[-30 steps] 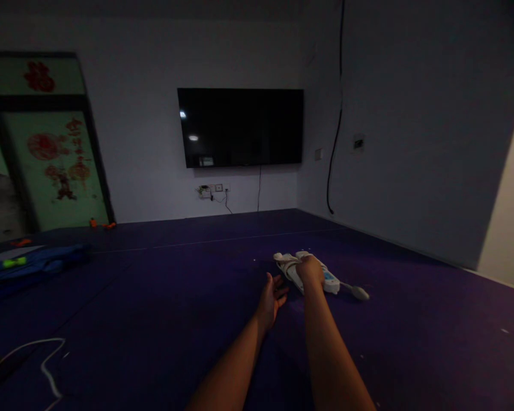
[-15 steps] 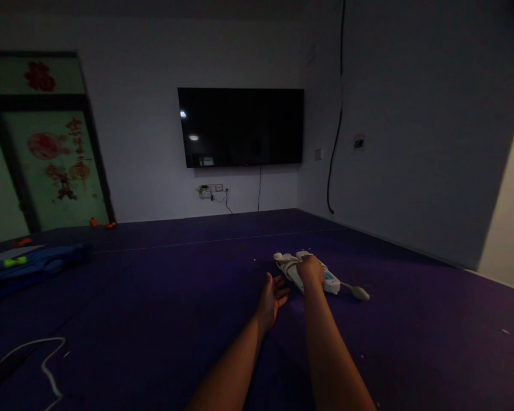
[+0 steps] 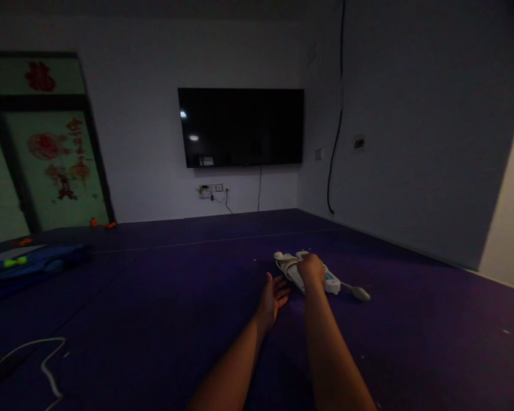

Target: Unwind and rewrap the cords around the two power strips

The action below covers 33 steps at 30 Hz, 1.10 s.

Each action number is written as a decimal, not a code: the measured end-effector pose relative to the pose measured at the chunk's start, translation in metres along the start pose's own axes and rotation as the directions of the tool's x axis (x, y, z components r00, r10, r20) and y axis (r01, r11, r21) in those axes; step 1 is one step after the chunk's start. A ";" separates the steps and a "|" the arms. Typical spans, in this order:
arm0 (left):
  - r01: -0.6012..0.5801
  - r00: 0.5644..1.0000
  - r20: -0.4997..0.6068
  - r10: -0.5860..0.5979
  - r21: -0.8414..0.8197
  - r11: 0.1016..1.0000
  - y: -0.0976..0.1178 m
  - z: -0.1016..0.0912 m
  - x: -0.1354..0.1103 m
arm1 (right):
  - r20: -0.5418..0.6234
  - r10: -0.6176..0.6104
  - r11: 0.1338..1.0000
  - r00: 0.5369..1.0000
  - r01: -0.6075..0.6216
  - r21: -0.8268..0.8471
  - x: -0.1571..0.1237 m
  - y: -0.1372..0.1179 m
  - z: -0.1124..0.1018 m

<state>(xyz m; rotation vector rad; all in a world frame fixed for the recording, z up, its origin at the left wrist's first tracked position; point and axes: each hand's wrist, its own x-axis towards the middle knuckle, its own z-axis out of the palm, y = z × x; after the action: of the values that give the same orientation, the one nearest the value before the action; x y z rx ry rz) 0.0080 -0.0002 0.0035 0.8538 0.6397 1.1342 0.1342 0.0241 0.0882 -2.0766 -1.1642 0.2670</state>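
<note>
- Gripping the white strip (image 3: 333, 283) from above with the right hand (image 3: 312, 268), closed over its middle, back of the hand up; cannot see the fingertips.
- Holding the left hand (image 3: 274, 298) open and palm inward, thumb up, fingers a little spread, just beside the near left edge of the strip; cannot tell touch from narrow gap.
- Can see the strip on the purple surface (image 3: 175, 302), right of centre, slanting from far left to near right, with a bluish patch by its near right end.
- Can make out pale cord (image 3: 288, 264) looped around the far left part.
- Can see an oval piece (image 3: 361, 293) just beyond the right end, on a thin neck; cannot tell its kind.
- Can find blue cloth (image 3: 55, 262) well apart at the left, and a white cable (image 3: 47, 371) nearer.
- Can see a dark TV (image 3: 242, 128) on the wall ahead, above sockets (image 3: 216, 188), and a door (image 3: 21, 137) with red decorations at far left.
</note>
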 end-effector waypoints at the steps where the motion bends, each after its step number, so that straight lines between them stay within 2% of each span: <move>1: -0.003 1.000 0.005 0.003 -0.001 1.000 0.000 0.000 0.000 | 0.001 0.000 1.000 1.000 0.000 0.002 0.000 0.000 0.000; 33: -0.013 0.999 0.033 0.013 0.004 1.000 0.000 -0.001 -0.003 | 0.007 -0.028 1.000 1.000 0.028 -0.002 0.004 0.001 0.006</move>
<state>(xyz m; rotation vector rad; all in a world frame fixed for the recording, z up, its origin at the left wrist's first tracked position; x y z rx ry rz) 0.0066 -0.0028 0.0028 0.8801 0.6106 1.1290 0.1341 0.0300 0.0843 -2.0611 -1.1972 0.2606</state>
